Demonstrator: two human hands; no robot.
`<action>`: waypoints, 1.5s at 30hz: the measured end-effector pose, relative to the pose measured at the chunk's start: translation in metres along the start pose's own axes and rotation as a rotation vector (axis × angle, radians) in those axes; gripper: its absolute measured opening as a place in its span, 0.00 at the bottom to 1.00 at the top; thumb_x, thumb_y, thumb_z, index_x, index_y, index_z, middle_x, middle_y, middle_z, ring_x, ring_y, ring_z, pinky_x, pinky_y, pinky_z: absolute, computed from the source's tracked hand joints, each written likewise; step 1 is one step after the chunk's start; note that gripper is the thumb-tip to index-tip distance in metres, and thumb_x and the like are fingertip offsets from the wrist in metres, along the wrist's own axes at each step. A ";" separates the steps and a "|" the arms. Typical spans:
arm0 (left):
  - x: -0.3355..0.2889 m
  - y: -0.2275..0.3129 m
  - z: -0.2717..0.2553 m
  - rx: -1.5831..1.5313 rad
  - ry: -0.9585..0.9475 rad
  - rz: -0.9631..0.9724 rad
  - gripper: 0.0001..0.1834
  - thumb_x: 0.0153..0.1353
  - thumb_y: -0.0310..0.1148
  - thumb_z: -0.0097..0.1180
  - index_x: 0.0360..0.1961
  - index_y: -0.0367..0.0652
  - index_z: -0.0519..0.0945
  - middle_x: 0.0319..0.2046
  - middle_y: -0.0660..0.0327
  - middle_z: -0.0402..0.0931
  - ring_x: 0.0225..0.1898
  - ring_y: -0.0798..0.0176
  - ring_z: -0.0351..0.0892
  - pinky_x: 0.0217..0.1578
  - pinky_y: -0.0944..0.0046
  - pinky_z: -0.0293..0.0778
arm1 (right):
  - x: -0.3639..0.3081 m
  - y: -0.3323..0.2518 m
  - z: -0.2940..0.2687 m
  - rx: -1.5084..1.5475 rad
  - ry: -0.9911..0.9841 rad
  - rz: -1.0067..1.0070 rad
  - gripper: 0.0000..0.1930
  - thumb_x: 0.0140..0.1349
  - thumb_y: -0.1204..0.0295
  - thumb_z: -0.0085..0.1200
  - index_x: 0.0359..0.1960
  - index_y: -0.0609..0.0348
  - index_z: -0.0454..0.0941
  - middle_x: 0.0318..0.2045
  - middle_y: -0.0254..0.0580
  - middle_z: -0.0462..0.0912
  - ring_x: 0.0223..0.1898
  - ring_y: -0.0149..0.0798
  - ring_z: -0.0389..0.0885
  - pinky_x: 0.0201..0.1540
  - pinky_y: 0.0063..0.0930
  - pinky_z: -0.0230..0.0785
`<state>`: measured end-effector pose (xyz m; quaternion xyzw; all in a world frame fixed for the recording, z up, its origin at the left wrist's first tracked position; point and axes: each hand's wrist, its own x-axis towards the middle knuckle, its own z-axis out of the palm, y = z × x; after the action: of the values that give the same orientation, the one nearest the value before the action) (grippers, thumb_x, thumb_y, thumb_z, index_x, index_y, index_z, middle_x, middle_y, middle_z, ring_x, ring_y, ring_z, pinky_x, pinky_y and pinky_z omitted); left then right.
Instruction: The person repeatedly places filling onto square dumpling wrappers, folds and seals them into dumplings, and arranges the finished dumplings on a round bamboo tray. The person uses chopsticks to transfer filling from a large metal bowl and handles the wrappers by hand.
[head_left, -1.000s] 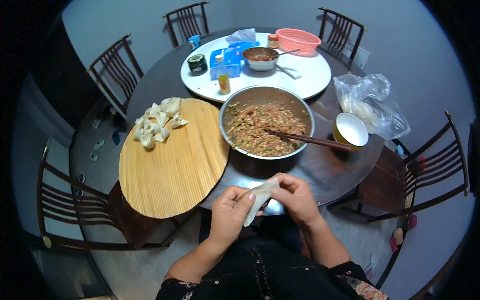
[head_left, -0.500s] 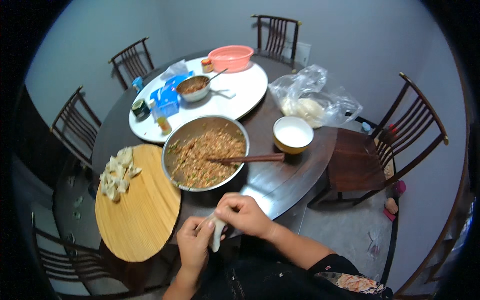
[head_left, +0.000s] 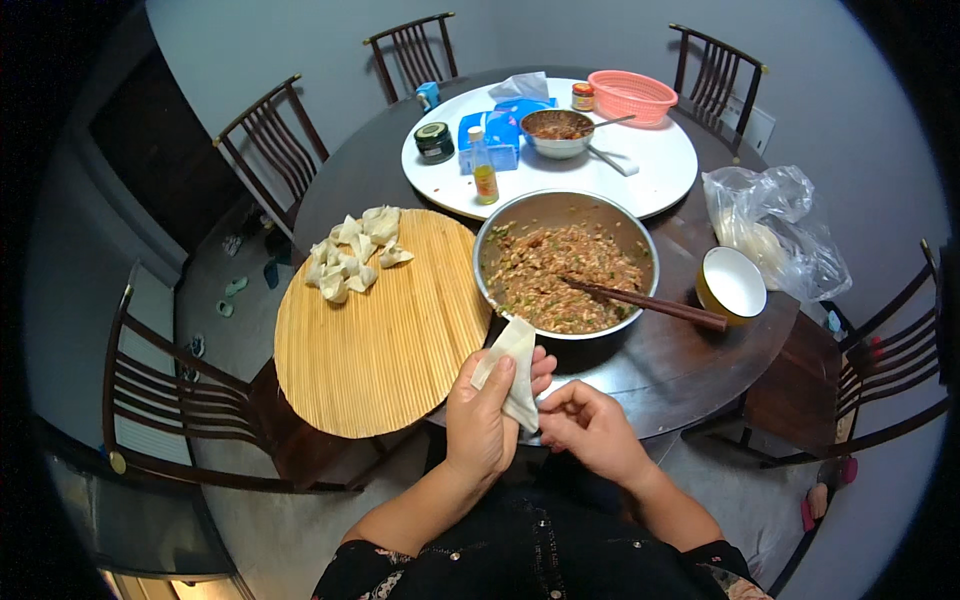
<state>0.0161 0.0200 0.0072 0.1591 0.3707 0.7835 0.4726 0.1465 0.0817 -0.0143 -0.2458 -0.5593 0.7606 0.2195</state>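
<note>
My left hand (head_left: 480,420) is closed around a pale, folded wonton wrapper (head_left: 516,368), its thumb lying over the dough. The wrapper forms a long pointed shape; whether filling is inside is hidden. At its lower edge my right hand (head_left: 596,434) pinches with thumb and forefinger. Just beyond the hands stands a steel bowl (head_left: 648,284) of minced filling (head_left: 565,262), with brown chopsticks (head_left: 660,304) resting in it and over its rim. Several shaped wontons (head_left: 350,255) are grouped at the far left part of a round slatted wooden board (head_left: 390,350).
A white turntable (head_left: 650,170) carries a small bowl with a spoon (head_left: 558,146), an oil bottle (head_left: 484,175), a dark jar (head_left: 434,143), blue packaging and a pink basket (head_left: 632,97). On the right are a yellow-sided bowl (head_left: 733,284) and a clear plastic bag (head_left: 775,225). Chairs surround the table.
My view has swung left, so things sit farther right. The wrapper, previously bunched between both hands, now lies upright across my left palm, and my right hand has shifted to its lower edge.
</note>
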 end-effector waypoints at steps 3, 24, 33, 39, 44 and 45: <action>0.002 -0.004 0.001 -0.011 -0.011 0.076 0.11 0.68 0.31 0.45 0.45 0.34 0.67 0.45 0.46 0.74 0.49 0.51 0.76 0.51 0.56 0.73 | 0.007 0.008 0.012 0.000 0.015 -0.042 0.07 0.62 0.72 0.55 0.35 0.63 0.73 0.27 0.32 0.77 0.27 0.22 0.74 0.31 0.15 0.68; 0.005 -0.017 -0.009 -0.078 0.103 0.047 0.16 0.66 0.33 0.48 0.50 0.33 0.69 0.48 0.49 0.74 0.49 0.55 0.75 0.46 0.58 0.76 | 0.023 0.029 0.022 0.362 0.231 -0.242 0.07 0.62 0.80 0.51 0.32 0.61 0.64 0.28 0.42 0.77 0.27 0.29 0.79 0.29 0.22 0.76; 0.003 -0.021 -0.010 0.092 0.138 0.155 0.15 0.66 0.31 0.49 0.49 0.31 0.72 0.45 0.50 0.77 0.42 0.58 0.80 0.42 0.61 0.78 | 0.020 0.029 0.031 0.209 0.359 -0.313 0.08 0.62 0.80 0.50 0.38 0.61 0.63 0.28 0.41 0.77 0.26 0.28 0.78 0.28 0.19 0.74; 0.007 -0.022 -0.015 0.232 0.165 0.239 0.13 0.65 0.28 0.49 0.46 0.29 0.74 0.42 0.51 0.79 0.37 0.61 0.81 0.38 0.64 0.78 | 0.027 0.028 0.038 0.286 0.325 -0.304 0.09 0.62 0.80 0.52 0.37 0.60 0.63 0.28 0.38 0.76 0.24 0.27 0.77 0.27 0.17 0.72; 0.008 -0.031 -0.020 0.275 0.186 0.325 0.13 0.64 0.27 0.51 0.47 0.29 0.76 0.39 0.56 0.79 0.37 0.68 0.78 0.38 0.69 0.75 | 0.036 0.029 0.040 0.210 0.429 -0.310 0.12 0.58 0.77 0.57 0.36 0.57 0.64 0.24 0.32 0.72 0.18 0.22 0.68 0.18 0.15 0.62; 0.009 -0.032 -0.021 0.311 0.188 0.352 0.13 0.64 0.27 0.51 0.47 0.29 0.76 0.38 0.59 0.79 0.37 0.71 0.77 0.38 0.72 0.74 | 0.038 0.030 0.040 0.160 0.440 -0.342 0.12 0.58 0.77 0.57 0.37 0.57 0.64 0.25 0.33 0.72 0.18 0.22 0.68 0.18 0.15 0.62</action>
<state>0.0190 0.0273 -0.0310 0.2184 0.4958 0.7986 0.2622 0.0901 0.0675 -0.0376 -0.2892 -0.4696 0.6827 0.4793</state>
